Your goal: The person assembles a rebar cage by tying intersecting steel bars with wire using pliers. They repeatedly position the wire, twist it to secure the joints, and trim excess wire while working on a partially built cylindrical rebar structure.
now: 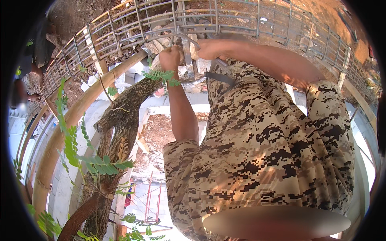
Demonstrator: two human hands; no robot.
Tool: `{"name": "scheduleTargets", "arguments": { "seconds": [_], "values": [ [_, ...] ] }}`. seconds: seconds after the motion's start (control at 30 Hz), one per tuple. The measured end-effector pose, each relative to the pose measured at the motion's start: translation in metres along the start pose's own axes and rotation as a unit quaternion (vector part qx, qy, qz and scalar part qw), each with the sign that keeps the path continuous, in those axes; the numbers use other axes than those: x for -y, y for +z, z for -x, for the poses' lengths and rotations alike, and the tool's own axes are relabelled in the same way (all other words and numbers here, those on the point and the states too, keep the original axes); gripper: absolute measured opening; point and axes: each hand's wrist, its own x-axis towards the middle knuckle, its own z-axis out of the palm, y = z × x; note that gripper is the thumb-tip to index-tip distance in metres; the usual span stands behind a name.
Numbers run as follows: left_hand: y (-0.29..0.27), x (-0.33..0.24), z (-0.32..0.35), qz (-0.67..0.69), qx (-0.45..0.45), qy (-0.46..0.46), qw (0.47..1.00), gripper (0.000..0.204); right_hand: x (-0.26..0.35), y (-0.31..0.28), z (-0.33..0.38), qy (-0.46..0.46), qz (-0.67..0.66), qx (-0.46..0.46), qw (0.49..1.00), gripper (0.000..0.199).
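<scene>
A long cage of steel rebar with bent stirrups curves across the far side of the view. My right hand is closed on a grey metal hand tool, whose far end meets the bars; its exact kind is unclear. My left hand is closed in a fist just below the bars, left of the tool. Whatever lies between those fingers, if anything, is too small to make out. A dark strap-like piece lies against my camouflage clothing below the right hand.
A rough tree trunk with leafy twigs rises on the left, close to my left forearm. Beside it runs a bamboo pole. Pale rubble lies under the cage. A red metal frame stands far below. Another person's dark-clothed leg shows at the left edge.
</scene>
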Motion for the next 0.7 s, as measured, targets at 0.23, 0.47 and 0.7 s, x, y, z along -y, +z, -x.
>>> {"name": "scheduleTargets", "arguments": {
  "seconds": [0.23, 0.47, 0.7],
  "values": [
    [0.014, -0.015, 0.006, -0.016, 0.001, 0.017, 1.000, 0.037, 0.008, -0.023, 0.004, 0.021, 0.174, 0.035, 0.984, 0.034],
    [0.018, -0.020, -0.001, -0.029, -0.010, 0.030, 0.999, 0.039, 0.031, -0.039, -0.025, -0.065, 0.480, 0.106, 0.868, 0.030],
    [0.029, -0.020, 0.002, 0.009, 0.012, 0.074, 0.997, 0.037, 0.023, -0.030, -0.022, 0.012, 0.167, 0.024, 0.986, 0.034]
  ]
}}
